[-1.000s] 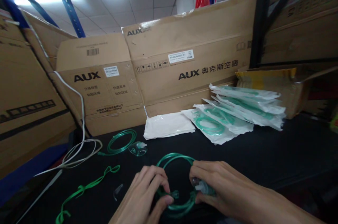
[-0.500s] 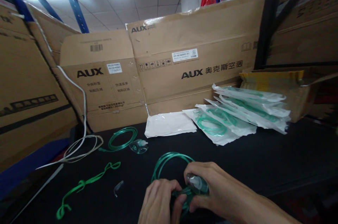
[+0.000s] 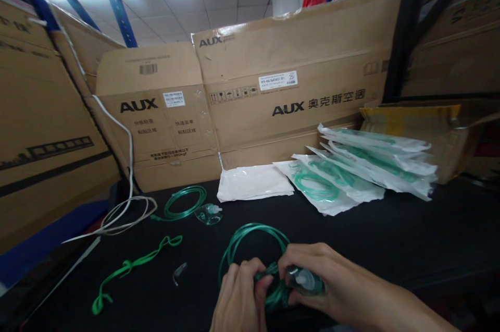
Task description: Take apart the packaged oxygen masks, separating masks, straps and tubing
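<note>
Both my hands meet at the bottom middle over a black table (image 3: 390, 238). My left hand (image 3: 240, 298) is closed, pinching the coiled green tubing (image 3: 250, 241) at its near side. My right hand (image 3: 332, 282) is closed around a clear green-tinted mask (image 3: 307, 280) joined to that tubing. The far half of the coil arcs free above my fingers.
A second tubing coil with a clear mask (image 3: 187, 204) lies further left. A green strap (image 3: 133, 267) and a small clear piece (image 3: 178, 272) lie at the left. A white pouch (image 3: 253, 183) and stacked sealed packs (image 3: 363, 168) sit behind. Cardboard boxes (image 3: 281, 87) wall the back. White cable (image 3: 125, 212) loops left.
My hands have come together and bunched the near side of the coil. The mask in my right hand has turned, showing its white connector. The view has drifted slightly left.
</note>
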`<state>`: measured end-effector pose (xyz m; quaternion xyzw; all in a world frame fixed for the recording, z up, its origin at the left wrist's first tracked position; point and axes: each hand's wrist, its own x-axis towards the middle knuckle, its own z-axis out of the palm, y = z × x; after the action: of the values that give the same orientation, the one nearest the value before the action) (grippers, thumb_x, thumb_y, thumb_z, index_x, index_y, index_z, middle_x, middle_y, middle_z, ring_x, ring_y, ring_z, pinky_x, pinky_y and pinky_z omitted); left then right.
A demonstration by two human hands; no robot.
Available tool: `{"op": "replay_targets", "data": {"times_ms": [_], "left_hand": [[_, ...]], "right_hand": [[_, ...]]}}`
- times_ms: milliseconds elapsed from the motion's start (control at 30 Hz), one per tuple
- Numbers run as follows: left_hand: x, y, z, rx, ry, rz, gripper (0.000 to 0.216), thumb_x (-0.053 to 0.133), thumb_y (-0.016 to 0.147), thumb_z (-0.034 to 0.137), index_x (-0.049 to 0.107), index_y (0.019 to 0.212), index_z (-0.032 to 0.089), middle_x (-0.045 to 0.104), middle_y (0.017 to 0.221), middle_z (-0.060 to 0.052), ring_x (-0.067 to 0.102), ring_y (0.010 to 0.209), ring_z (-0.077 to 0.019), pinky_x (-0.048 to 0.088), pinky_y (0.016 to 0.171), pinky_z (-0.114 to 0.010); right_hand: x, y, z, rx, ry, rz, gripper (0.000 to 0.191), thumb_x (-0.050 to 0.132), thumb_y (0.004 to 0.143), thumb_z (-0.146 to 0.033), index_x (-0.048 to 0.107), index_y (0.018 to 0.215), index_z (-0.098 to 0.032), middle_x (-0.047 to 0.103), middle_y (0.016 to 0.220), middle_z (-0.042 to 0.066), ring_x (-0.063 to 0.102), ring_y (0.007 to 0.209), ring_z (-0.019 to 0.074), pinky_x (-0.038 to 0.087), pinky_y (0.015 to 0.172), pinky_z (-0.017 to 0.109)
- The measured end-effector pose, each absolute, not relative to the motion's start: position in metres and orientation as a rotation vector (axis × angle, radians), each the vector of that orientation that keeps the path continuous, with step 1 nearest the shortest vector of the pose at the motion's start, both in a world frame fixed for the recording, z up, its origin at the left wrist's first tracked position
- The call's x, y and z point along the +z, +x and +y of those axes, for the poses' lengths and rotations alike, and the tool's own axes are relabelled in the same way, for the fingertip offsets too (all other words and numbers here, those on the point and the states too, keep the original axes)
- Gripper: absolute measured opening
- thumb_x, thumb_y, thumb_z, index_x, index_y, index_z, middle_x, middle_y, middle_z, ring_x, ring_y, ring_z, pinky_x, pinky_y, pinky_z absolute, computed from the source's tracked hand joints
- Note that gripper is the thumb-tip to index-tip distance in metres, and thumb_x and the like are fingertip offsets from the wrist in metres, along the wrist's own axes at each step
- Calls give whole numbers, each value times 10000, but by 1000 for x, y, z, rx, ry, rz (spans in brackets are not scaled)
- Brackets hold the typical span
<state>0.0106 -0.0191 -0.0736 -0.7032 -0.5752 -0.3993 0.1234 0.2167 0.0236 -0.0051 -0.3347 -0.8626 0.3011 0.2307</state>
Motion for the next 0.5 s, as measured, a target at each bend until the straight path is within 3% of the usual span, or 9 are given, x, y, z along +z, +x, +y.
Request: {"op": "replay_targets", "data": {"times_ms": [200, 333, 400, 500], "left_hand": [[-74, 13, -16, -1173, -2026, -1721, 419, 268, 1066, 435, 623, 971, 232, 695, 808, -58, 699, 696, -206, 556, 614, -302], [-69, 12, -14, -1195, -2086, -1732, 354, 300, 1065, 417, 595, 987, 238, 689, 785, -40, 690, 679, -202, 544, 624, -294], [-65, 11, -14, -1266, -2155, -1800, 305, 314, 1064, 400, 567, 991, 245, 676, 754, -16, 683, 656, -194, 538, 614, -284], [-62, 13, -16, -1419, -2238, -1855, 235, 347, 1056, 363, 541, 995, 246, 676, 749, 3, 679, 633, -173, 535, 607, -259]], "right_hand": [[-19, 202, 12, 565, -780, -2388, 255, 793, 773, -140, 619, 932, -239, 709, 923, -14, 674, 840, 161, 494, 743, 214], [-29, 194, 6, 218, -484, -2463, 31, 579, 969, -205, 592, 942, -213, 704, 861, 22, 647, 738, 155, 493, 634, 219], [-31, 189, 4, 103, -470, -2471, 156, 490, 1026, -266, 593, 929, -202, 705, 842, 32, 636, 693, 153, 503, 614, 225], [-31, 184, 3, 110, -474, -2431, 183, 469, 1038, -303, 603, 984, -191, 714, 885, 51, 661, 745, 165, 542, 661, 225]]}}
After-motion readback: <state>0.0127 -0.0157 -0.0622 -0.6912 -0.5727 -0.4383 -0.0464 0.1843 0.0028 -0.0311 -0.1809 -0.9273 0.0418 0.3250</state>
